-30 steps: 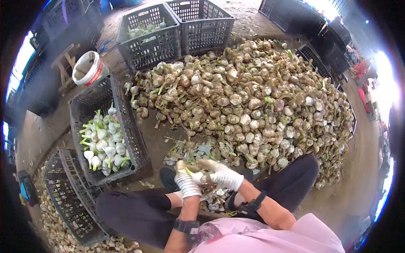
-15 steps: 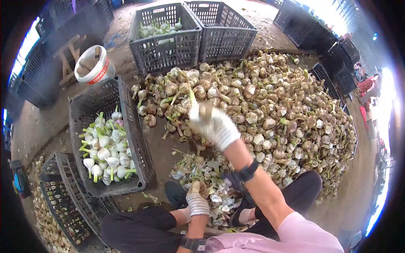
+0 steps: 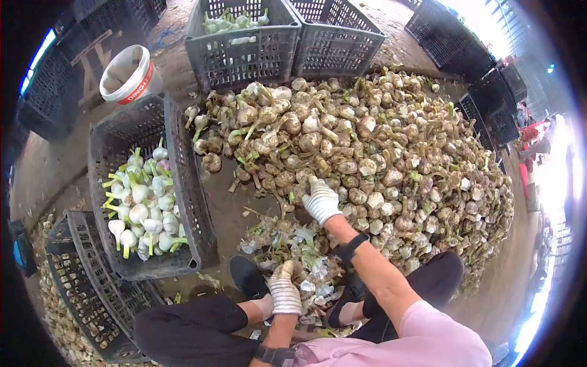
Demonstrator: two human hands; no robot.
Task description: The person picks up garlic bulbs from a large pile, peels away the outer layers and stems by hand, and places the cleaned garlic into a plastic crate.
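My right hand [image 3: 321, 200], in a white knitted glove, reaches to the near edge of a large heap of unpeeled garlic bulbs [image 3: 367, 165]. Its fingers are apart, with no bulb visible in them. Lower down, between the shins, my left hand [image 3: 285, 290] wears a similar striped glove with a soiled palm side. Its fingers are curled, and whatever they hold is hidden. Loose garlic skins [image 3: 312, 260] lie just beyond and beside it. To the left, cleaned white garlic bulbs [image 3: 147, 205] with trimmed green stems fill part of a black crate [image 3: 195, 202].
Two black crates stand behind the heap; the left crate [image 3: 254, 58] holds garlic. A white bucket [image 3: 131, 76] stands beyond the near crate. At lower left another slatted crate [image 3: 101, 275] lies over more garlic. Stacked crates [image 3: 449, 43] stand at the back right.
My right hand has dropped from above the heap to its near edge. The white bulb with a green stem that it held is no longer in it. My left hand has barely moved.
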